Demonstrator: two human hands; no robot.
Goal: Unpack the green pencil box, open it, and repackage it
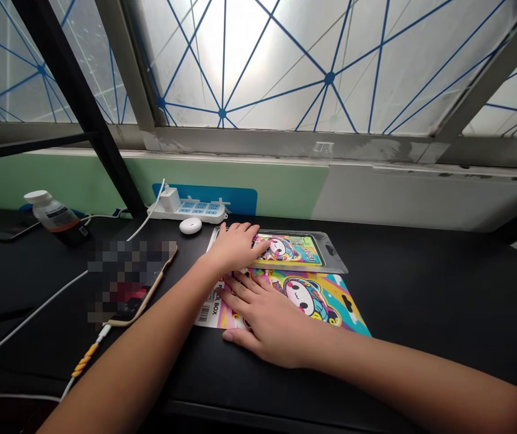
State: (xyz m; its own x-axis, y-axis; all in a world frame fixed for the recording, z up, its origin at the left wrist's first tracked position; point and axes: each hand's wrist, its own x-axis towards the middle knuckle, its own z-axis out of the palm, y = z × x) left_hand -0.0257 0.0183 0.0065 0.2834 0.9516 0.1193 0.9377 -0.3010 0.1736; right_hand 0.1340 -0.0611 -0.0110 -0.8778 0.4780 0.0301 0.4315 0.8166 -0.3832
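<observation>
Left hand is laid open, fingers loosely spread, not pinching, on a clear plastic pack. Right hand is pressed flat, fingers spread, on a printed cartoon card just below the pack. Both items are lying on a black desk. A phone is seen beside the left forearm; a power strip and a round white case lie beyond.

Frosted window panes, crossed by a web of blue lines, filled the far side, bright with daylight in the middle, set in a grey metal frame. A black diagonal strut ran across the left. Below, a pale green wall panel met a white one behind a black desk.
</observation>
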